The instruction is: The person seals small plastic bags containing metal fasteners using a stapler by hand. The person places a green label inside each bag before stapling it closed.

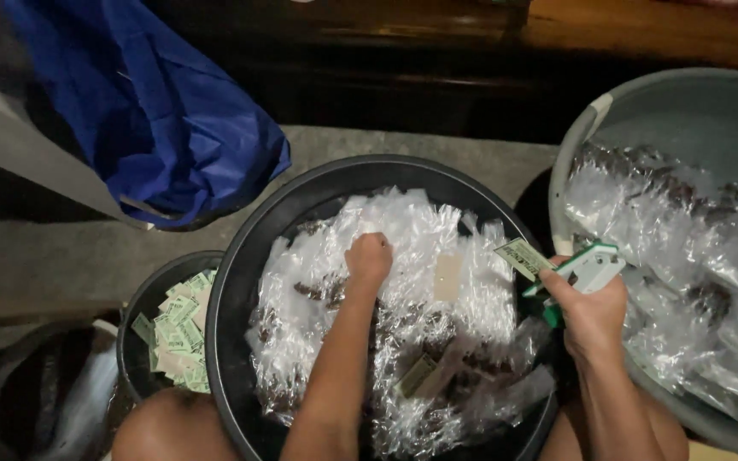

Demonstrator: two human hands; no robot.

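Note:
My left hand (369, 259) reaches down into a black round basin (241, 256) and its fingers are closed on one of the many small clear plastic packets (412, 230) of dark contents heaped there. My right hand (587, 312) hovers over the basin's right rim, gripping a white and green stapler (589, 269). A small green paper label (521, 256) sticks out at the stapler's left end.
A grey basin (582, 137) at right holds more clear packets. A small dark container (143, 294) at lower left is full of green labels (177, 329). A blue bag (155, 111) lies at upper left on the concrete floor. My knees show at the bottom.

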